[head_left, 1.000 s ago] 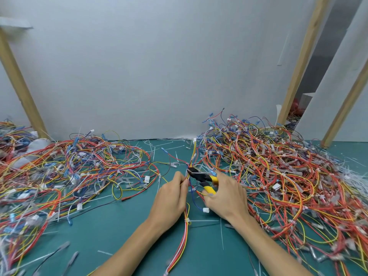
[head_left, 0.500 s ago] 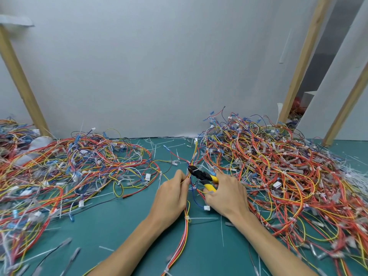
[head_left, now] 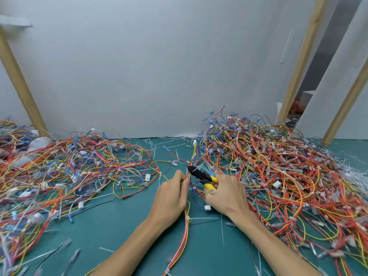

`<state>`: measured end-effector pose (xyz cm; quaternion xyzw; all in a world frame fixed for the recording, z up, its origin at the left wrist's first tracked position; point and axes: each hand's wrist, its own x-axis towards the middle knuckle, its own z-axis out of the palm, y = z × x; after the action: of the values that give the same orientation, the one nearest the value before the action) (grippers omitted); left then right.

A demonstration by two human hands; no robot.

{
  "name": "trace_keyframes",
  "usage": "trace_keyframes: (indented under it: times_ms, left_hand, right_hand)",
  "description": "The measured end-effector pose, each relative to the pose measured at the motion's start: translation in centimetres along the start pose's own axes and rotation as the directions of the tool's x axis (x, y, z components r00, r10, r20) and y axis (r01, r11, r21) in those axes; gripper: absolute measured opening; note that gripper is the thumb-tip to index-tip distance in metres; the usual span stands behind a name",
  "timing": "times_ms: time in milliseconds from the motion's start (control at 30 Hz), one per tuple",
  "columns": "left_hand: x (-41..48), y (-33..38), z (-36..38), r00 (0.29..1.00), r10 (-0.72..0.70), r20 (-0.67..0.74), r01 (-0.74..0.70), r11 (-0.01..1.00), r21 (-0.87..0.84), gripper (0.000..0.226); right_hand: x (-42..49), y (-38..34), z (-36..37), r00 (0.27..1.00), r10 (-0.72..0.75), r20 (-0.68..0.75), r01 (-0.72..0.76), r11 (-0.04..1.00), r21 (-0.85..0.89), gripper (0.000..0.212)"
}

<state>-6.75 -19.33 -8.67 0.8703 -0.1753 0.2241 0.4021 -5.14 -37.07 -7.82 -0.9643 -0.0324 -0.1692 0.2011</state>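
Little shift: left hand (head_left: 171,196) pinches wire bundle (head_left: 184,242), right hand (head_left: 229,196) grips cutters (head_left: 201,175); a slip could nick wires.

Two wire heaps are lying on the table (head_left: 119,226), with the hands working between them.
The left heap (head_left: 79,168) and right heap (head_left: 278,172) are flanking the left hand (head_left: 171,198), which is pinching a wire bundle (head_left: 185,232) running back between the forearms. Just beside it, the right hand (head_left: 227,194) is holding cutters (head_left: 201,175) pointing at the bundle. A wall (head_left: 159,66) is standing behind.
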Motion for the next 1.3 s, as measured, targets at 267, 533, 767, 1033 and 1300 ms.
trace_keyframes:
  times_ms: [267,533,767,1033,1300]
  left_hand:
    - [-0.1,0.0,0.0,1.000,0.010,0.001,-0.010,1.000,-0.002,0.021]
    - [0.1,-0.3,0.2,1.000,-0.007,-0.016,0.007,0.999,-0.043,0.021]
    - [0.2,-0.8,0.3,0.998,-0.048,-0.031,0.044,0.992,-0.121,0.019]
    - [0.1,-0.9,0.4,0.999,-0.040,-0.033,0.036,0.994,-0.105,0.019]
    - [0.2,-1.0,0.5,0.999,-0.034,-0.028,0.031,0.994,-0.106,0.019]
  right_hand:
    - [0.0,0.1,0.1,1.000,-0.012,-0.010,0.012,0.999,0.031,0.019]
    - [-0.1,-0.1,0.5,0.999,-0.009,-0.038,0.009,1.000,-0.013,0.024]
    - [-0.1,0.0,0.7,0.997,-0.048,-0.060,0.045,0.998,-0.046,0.035]
    - [0.0,0.1,0.5,1.000,-0.024,0.009,0.024,0.999,-0.036,0.025]
    - [0.2,0.2,0.4,0.999,-0.044,0.019,0.045,0.998,-0.033,0.020]
